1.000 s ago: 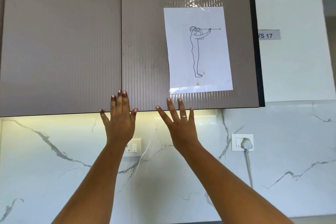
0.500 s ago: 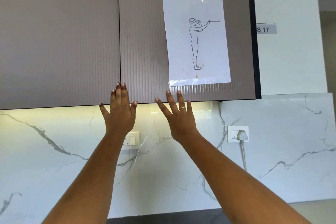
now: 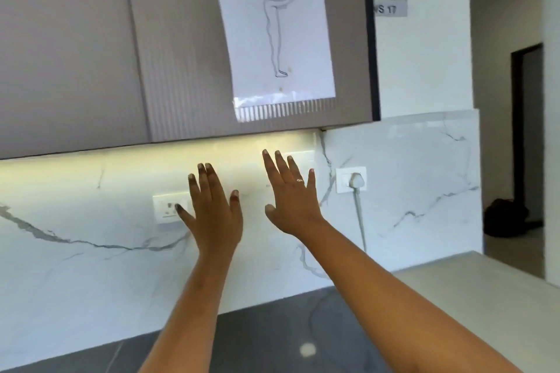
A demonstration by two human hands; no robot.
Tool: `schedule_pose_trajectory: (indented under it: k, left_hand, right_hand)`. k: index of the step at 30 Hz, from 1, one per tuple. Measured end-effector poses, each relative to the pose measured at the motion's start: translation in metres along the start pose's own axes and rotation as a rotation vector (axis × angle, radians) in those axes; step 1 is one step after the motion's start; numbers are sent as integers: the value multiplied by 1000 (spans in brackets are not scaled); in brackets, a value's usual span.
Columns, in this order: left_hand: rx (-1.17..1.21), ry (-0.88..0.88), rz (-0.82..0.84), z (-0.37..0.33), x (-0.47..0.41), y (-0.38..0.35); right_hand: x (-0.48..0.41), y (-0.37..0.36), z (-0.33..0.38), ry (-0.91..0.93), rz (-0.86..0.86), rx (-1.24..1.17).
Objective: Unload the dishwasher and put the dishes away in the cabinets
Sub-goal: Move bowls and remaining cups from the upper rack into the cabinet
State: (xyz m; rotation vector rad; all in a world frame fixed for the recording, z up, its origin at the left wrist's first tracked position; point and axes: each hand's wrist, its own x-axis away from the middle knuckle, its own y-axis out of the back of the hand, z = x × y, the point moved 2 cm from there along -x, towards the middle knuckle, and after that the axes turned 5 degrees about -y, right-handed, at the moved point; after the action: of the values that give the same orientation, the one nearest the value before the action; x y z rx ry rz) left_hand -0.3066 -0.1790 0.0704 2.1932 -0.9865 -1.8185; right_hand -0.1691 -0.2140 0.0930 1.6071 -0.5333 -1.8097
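Fingers (image 3: 209, 179) straight, empty — left hand (image 3: 215, 218), right hand (image 3: 292, 206) below cabinet (image 3: 75, 54), its door seam (image 3: 137, 48) near-upright

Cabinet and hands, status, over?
Left hand open, empty. Right hand open, empty. Cabinet shut, both hands below its bottom edge. Nothing in the way.

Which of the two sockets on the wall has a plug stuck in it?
The right socket, past the right hand: a white plug with a cord hanging down sits in it. The left socket, partly behind the left hand, shows none.
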Motion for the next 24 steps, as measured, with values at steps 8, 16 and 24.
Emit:
schedule_pose_trajectory:
  k: [8, 16, 24]
  left_hand:
    - [329, -78, 412, -139, 155, -75]
    - [503, -266, 827, -298, 352, -76]
    - [474, -408, 1188, -385, 503, -54]
  right_hand:
    - [152, 0, -157, -548, 287, -170]
    - [384, 64, -328, -1126, 445, -92]
    - [561, 128, -410, -1486, 516, -128]
